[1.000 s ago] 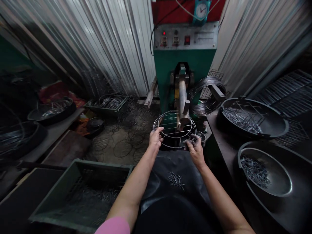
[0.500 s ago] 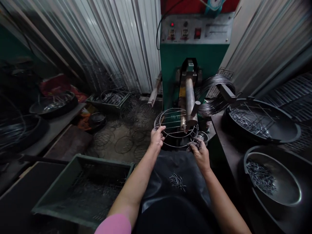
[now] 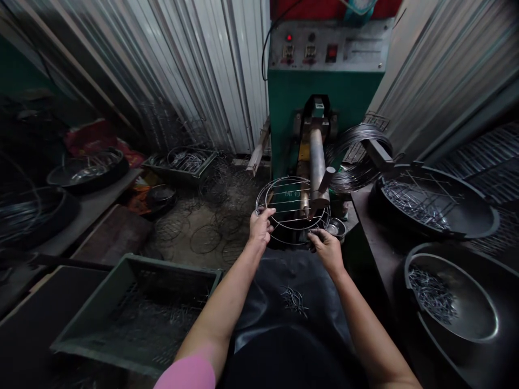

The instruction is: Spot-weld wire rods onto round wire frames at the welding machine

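My left hand (image 3: 260, 228) is closed on the left rim of a round wire rack (image 3: 290, 220), a ring crossed by several parallel wires. The rack is held under the metal arm of a green spot-welder-like machine (image 3: 320, 167), its right part at the lower tip. At the rack's near right edge my right hand (image 3: 327, 247) is closed in a pinch. What those fingers hold is too small and dark to make out. Short bent wire pieces (image 3: 294, 300) lie in a pile on the dark apron (image 3: 267, 275) over my lap.
On the right stand a pan of wire pieces (image 3: 421, 208) and a bowl of short wires (image 3: 433, 294). A wire coil (image 3: 360, 156) hangs beside the machine. At left are a green crate (image 3: 93, 324) and a wire-filled tray (image 3: 182, 162); wire rings (image 3: 206, 239) lie on the floor.
My right hand has shifted slightly left along the rack's near edge, its fingers closer together. The left hand and the rack have stayed nearly in place.
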Available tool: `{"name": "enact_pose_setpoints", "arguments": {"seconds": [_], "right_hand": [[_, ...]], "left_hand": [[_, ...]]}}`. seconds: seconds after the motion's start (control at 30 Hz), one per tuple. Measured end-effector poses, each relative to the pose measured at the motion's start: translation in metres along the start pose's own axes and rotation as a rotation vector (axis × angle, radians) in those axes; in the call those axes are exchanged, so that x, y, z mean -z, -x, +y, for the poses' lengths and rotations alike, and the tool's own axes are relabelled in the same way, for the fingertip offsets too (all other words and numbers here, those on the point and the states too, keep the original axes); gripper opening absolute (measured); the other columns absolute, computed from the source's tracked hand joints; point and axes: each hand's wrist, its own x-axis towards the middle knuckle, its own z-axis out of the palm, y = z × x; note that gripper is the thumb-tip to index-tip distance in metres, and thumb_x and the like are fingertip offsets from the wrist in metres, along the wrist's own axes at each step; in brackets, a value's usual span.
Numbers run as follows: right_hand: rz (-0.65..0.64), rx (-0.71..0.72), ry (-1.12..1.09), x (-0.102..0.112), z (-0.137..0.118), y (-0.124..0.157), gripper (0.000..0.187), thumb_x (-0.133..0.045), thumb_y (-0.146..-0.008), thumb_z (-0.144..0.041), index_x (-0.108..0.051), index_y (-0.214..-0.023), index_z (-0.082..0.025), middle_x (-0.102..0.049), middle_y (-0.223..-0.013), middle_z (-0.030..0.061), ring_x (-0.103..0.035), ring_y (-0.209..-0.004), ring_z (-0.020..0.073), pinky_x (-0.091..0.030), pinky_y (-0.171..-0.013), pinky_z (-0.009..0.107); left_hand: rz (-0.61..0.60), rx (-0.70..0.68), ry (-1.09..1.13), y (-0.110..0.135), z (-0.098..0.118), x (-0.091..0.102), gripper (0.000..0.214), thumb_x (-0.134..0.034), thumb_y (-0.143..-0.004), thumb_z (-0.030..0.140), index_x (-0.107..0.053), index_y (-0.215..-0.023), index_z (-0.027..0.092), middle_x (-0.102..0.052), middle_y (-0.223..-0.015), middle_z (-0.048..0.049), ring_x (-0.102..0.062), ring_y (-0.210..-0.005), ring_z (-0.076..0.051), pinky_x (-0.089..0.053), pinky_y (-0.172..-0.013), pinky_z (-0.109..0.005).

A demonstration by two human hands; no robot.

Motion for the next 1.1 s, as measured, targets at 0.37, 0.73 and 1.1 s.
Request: {"name": "enact_pose_setpoints", "arguments": {"seconds": [0.37, 0.73, 1.1], "right_hand": [[0.029, -0.102, -0.112, -0.002, -0.01, -0.003, 0.03, -0.065, -0.068, -0.048, -0.06, -0.074, -0.018, -0.062, -0.062, 0.0007, -0.063, -0.053, 0.0165, -0.052, -0.051, 0.028], [0.11, -0.002, -0.058, -0.004, -0.01, 0.003, 0.027, -0.061, -0.074, -0.044, -0.061, -0.08, -0.018, -0.062, -0.06, -0.0001, -0.061, -0.052, 0.0145, -0.049, -0.051, 0.025], [0.188, 0.081, -0.012, -0.011, -0.006, -0.001, 0.024, -0.058, -0.077, -0.041, -0.061, -0.082, -0.018, -0.063, -0.064, 0.0004, -0.06, -0.055, 0.0141, -0.048, -0.055, 0.026]], "left_hand": [[0.014, -0.007, -0.005, 0.0, -0.002, -0.002, 0.046, -0.073, -0.046, 0.026, -0.038, -0.075, 0.021, -0.03, -0.053, 0.0128, -0.018, -0.035, 0.001, -0.01, -0.034, -0.016], [0.025, 0.027, -0.014, -0.005, -0.005, 0.0, 0.044, -0.073, -0.046, 0.027, -0.039, -0.073, 0.02, -0.031, -0.052, 0.0125, -0.019, -0.034, 0.001, -0.01, -0.035, -0.017], [0.04, 0.051, 0.0, -0.01, -0.006, -0.002, 0.045, -0.074, -0.045, 0.028, -0.036, -0.069, 0.02, -0.027, -0.048, 0.0131, -0.017, -0.033, 0.001, -0.009, -0.034, -0.017]]}}
